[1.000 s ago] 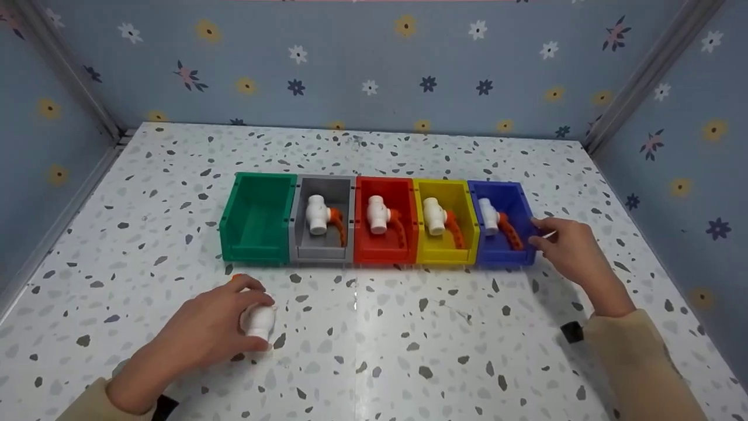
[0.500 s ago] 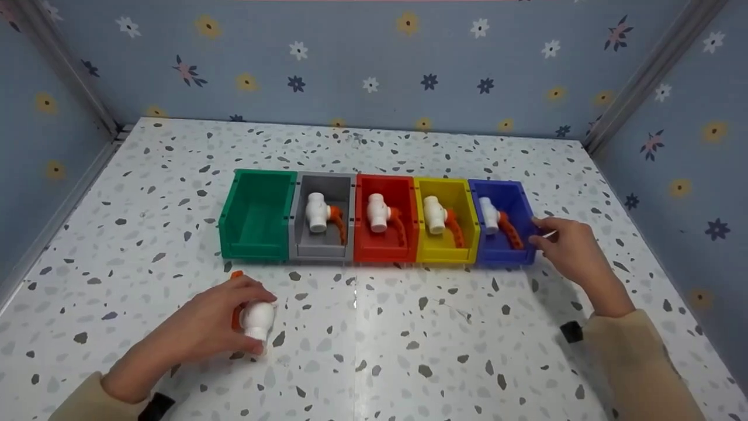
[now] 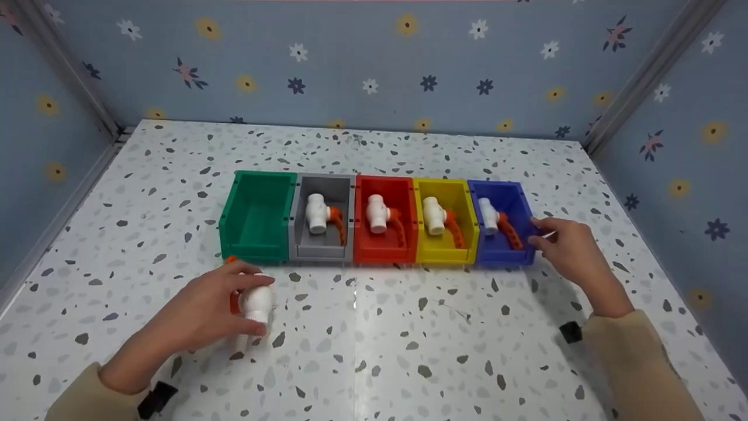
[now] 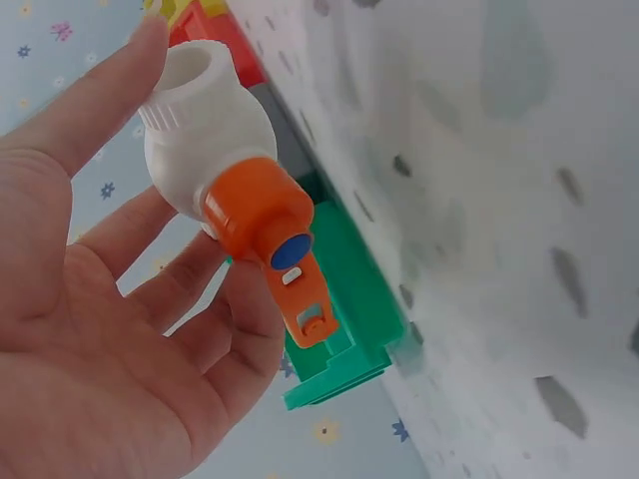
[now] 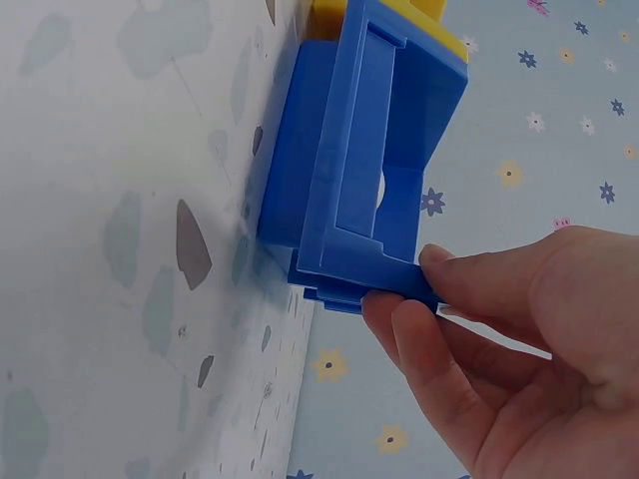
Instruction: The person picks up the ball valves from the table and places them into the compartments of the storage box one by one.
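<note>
My left hand [image 3: 201, 307] pinches a white ball valve [image 3: 257, 299] by its two ends, thumb on one and fingers on the other. In the left wrist view the orange handle [image 4: 305, 304] of the valve [image 4: 205, 130] shows, with a blue dot on its hub. The valve is just in front of the green bin [image 3: 260, 216]. My right hand [image 3: 570, 251] pinches the right side wall of the blue bin [image 3: 505, 257] between thumb and fingers; the right wrist view shows this grip on the blue bin's edge [image 5: 374, 269].
Joined in a row with the green and blue bins are a grey bin [image 3: 321, 252], a red bin [image 3: 385, 255] and a yellow bin [image 3: 447, 255]. Each of these, and the blue one, holds a white valve with an orange handle. A flower-patterned wall [image 3: 374, 58] stands behind the speckled table [image 3: 409, 351].
My left hand has lifted the valve off the table and carried it a little away from me, closer to the green bin. The right hand stays on the blue bin.
</note>
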### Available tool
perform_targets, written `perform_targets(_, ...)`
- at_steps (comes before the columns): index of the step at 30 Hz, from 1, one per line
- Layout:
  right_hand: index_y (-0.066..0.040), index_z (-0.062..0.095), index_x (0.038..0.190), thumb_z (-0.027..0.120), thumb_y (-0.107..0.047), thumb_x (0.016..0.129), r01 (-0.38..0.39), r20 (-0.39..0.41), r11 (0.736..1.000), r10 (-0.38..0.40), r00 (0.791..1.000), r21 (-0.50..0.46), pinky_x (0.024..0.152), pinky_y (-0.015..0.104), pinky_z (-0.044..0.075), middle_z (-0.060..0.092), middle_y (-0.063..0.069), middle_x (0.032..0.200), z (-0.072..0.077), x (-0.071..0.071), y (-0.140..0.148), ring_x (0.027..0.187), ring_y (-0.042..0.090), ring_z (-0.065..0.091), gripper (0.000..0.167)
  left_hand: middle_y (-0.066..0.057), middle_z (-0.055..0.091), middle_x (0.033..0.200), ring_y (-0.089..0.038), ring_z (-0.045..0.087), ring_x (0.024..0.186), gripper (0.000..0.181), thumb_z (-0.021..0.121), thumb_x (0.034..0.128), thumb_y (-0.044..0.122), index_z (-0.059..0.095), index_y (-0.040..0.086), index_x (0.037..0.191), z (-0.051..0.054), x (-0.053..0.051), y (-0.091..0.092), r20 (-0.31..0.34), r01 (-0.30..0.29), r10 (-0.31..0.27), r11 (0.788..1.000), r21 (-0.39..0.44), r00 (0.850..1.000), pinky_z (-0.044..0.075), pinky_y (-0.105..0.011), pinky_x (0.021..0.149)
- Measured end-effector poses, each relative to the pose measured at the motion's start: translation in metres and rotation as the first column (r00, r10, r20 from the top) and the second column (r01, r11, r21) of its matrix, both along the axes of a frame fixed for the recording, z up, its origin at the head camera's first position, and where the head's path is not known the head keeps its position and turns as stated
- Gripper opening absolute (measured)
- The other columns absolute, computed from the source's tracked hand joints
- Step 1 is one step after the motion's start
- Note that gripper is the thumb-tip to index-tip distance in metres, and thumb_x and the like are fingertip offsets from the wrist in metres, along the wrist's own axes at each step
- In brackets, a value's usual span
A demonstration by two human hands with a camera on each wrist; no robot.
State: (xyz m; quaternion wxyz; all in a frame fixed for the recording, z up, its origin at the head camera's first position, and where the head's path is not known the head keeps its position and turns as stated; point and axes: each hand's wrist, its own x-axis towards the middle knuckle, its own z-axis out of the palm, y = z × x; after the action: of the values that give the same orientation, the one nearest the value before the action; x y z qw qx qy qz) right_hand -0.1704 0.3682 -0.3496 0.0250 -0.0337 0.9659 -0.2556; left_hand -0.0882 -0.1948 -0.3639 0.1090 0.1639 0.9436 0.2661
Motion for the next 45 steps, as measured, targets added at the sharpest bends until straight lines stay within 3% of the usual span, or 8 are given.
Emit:
perform_targets(7,0.006,0.055,0.138,0.063,-0.006,0.098,-0.022,-0.036,1.000,0.022,0.999,0.005,0.065,0.030,0.053,0.065,0.025,0.114,-0.001,-0.001,0.000,0.087,0.031,0.068,0.043,-0.007,0.056,0.131,-0.029,0.055,0.111,0.060,0.089,0.0747,0.033,0.069,0.017,0.129,0.010,-0.008,0.005,-0.101,-0.035,0.036,0.999,0.015,0.994,0.051,-0.047,0.081)
perform_targets(16,0.005,0.053,0.140,0.063,-0.009,0.098,-0.011,0.002,1.000,0.011,1.000,0.005,0.070,0.036,0.055,0.064,0.025,0.118,-0.003,-0.001,0.000,0.089,0.029,0.067,0.045,-0.015,0.053,0.133,-0.030,0.057,0.101,0.062,0.087,0.0777,0.034,0.066,0.013,0.132,0.023,-0.028,0.007,-0.138,-0.021,0.021,1.000,-0.001,0.990,0.051,-0.044,0.076)
perform_targets(26,0.005,0.053,0.140,0.062,-0.009,0.099,-0.009,0.002,1.000,0.009,1.000,0.009,0.070,0.038,0.055,0.063,0.025,0.118,-0.003,-0.001,0.000,0.089,0.030,0.068,0.045,-0.017,0.050,0.136,-0.036,0.052,0.113,0.066,0.084,0.0804,0.034,0.061,0.009,0.137,0.037,-0.056,0.011,-0.102,-0.037,0.035,0.999,-0.022,0.994,0.048,-0.053,0.088)
perform_targets(37,0.007,0.054,0.138,0.062,-0.007,0.098,-0.026,-0.040,1.000,0.026,0.999,0.018,0.069,0.039,0.054,0.064,0.026,0.116,-0.003,-0.001,-0.001,0.089,0.031,0.067,0.042,-0.023,0.043,0.144,-0.040,0.047,0.123,0.070,0.081,0.0845,0.029,0.053,0.005,0.144,0.042,-0.086,0.005,-0.040,-0.044,0.043,0.999,-0.029,0.998,0.043,-0.058,0.096)
perform_targets(45,0.006,0.054,0.139,0.062,-0.008,0.099,0.007,-0.011,1.000,-0.006,1.000,0.019,0.072,0.039,0.055,0.064,0.025,0.117,-0.001,0.000,-0.001,0.092,0.031,0.066,0.043,-0.025,0.040,0.148,-0.044,0.038,0.134,0.070,0.080,0.0856,0.024,0.050,0.005,0.146,0.042,-0.109,0.008,-0.010,-0.053,0.053,0.994,-0.097,0.999,0.033,-0.064,0.104)
